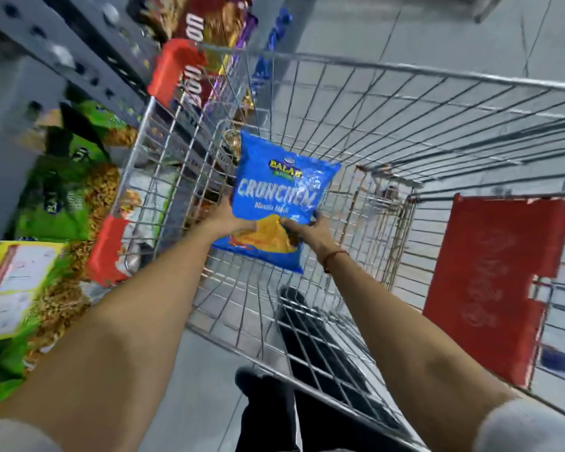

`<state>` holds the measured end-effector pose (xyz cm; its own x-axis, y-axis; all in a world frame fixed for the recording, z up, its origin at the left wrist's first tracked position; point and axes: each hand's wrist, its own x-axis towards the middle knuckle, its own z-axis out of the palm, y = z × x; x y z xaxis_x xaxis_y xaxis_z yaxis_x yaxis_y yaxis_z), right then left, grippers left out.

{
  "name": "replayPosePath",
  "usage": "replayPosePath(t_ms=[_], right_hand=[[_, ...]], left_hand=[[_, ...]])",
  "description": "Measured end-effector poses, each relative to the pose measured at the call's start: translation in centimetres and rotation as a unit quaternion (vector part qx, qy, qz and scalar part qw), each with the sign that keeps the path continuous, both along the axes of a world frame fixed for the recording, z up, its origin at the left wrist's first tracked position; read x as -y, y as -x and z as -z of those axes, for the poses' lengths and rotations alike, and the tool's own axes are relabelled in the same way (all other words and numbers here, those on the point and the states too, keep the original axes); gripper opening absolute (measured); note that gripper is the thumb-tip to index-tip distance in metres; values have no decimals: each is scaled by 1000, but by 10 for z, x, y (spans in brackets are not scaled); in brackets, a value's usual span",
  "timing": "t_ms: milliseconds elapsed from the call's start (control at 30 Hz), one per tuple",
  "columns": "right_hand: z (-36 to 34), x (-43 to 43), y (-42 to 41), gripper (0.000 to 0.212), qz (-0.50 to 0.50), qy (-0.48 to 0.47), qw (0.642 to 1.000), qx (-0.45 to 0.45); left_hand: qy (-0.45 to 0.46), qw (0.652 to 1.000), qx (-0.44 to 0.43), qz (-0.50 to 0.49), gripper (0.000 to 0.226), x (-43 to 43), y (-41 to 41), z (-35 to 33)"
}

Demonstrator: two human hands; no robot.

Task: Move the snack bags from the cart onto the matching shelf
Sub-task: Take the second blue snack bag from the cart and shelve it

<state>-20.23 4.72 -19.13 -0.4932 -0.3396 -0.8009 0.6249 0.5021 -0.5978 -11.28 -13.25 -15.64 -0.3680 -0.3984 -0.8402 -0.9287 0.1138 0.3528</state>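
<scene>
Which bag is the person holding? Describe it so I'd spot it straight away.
Start at the wire cart in the aisle, beside the shelf packed with red and green bags. Over the middle of the cart's basket, the left hand and right hand hold up one bag by its lower edge. It is the only bright blue one, printed with white letters "CRUNCHEM" above a yellow snack picture.

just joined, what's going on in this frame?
A person is restocking snacks from a wire shopping cart. Both hands grip one blue snack bag by its lower edge, the left hand at one corner and the right hand at the other, holding it above the cart's basket. No other bags are visible in the basket. The shelf on the person's left holds green, red and yellow snack packs, blurred by motion. The blue bag is not yet shelved.
</scene>
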Motion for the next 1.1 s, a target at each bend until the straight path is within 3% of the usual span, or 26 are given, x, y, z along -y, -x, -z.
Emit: replayPosePath(t_ms=[167,300,400,500,633,800,933,1033,1100], right_hand=[[9,3,1,64,6,15,1000,-2],[-4,1,2,61,8,24,1000,5],[-19,-5,1,49,14,41,999,12],[-48,-7,3,38,19,71,997,-13],[-95,-8,11,41,26,111,992,-62],[-165,-6,19,34,39,166,978,-122],[-224,-2,20,47,36,224,959,-168],[-274,1,13,48,29,263,941,-210],[-308,4,5,53,12,289,925,-246]], left_hand=[[-24,999,4,-39,98,6,-15,21],[-97,994,16,-43,50,-3,-15,-6],[-111,993,-7,-47,42,-7,-15,-24],[-107,992,-42,-53,51,-10,-15,-47],[-69,992,-101,-40,91,-8,-17,-87],[-43,978,-204,-20,62,-12,-10,-167],[45,961,-271,-10,61,-14,-19,-231],[113,942,-316,-7,80,-19,-37,-280],[148,926,-347,-15,71,-23,-49,-313]])
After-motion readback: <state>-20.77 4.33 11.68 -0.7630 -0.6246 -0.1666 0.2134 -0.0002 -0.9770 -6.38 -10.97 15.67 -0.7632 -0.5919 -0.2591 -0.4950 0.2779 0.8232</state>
